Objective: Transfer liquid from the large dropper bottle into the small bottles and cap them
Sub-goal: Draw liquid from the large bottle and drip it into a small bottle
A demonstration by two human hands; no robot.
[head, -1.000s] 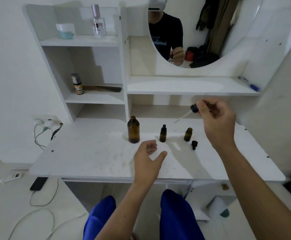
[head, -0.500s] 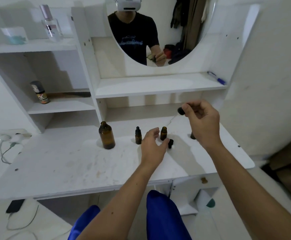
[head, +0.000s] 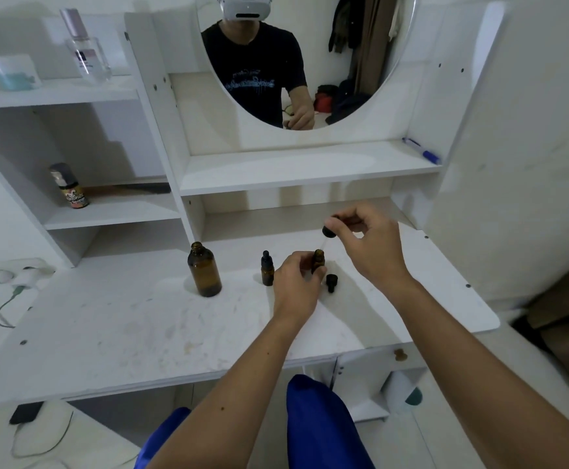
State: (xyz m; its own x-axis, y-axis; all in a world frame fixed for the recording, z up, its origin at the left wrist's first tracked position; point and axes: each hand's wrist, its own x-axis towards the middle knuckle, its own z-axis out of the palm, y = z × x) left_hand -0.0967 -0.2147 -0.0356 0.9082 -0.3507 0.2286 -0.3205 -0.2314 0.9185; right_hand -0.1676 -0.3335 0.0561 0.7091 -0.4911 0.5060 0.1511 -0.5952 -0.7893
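Change, left hand: has moved from above the counter's middle to the open small bottle (head: 318, 261); a second ago lay flat and relaxed, now curled round the bottle's lower body.
Change, right hand: dropper carried from well right of the bottles to just above the open small bottle's mouth.
Change, view: swung rightward and closer; large bottle now sits left of centre.
Left hand (head: 296, 286): fingers and thumb wrapped on the open small bottle, holding it upright on the counter (head: 114, 319).
Right hand (head: 369, 243): pinches the dropper's black bulb between thumb and fingertips.
Dropper (head: 328, 232): long axis steeply slanted, bulb up and to the right, glass tip down and to the left, toward the held bottle's neck; whether the tip is inside the mouth cannot be told.
Large dropper bottle (head: 204, 269): amber, upright, uncapped, mouth up, left of the small ones.
Capped small bottle (head: 267, 269): upright, black dropper cap on, between the large bottle and the left hand.
Loose cap (head: 331, 281): black, on the counter just right of the held bottle, under the right wrist.
Mirror (head: 310, 59): reflects the person with a headset.
Shelf items: blue pen (head: 422, 151) on the shelf under the mirror; clear bottle (head: 85, 49) top left.
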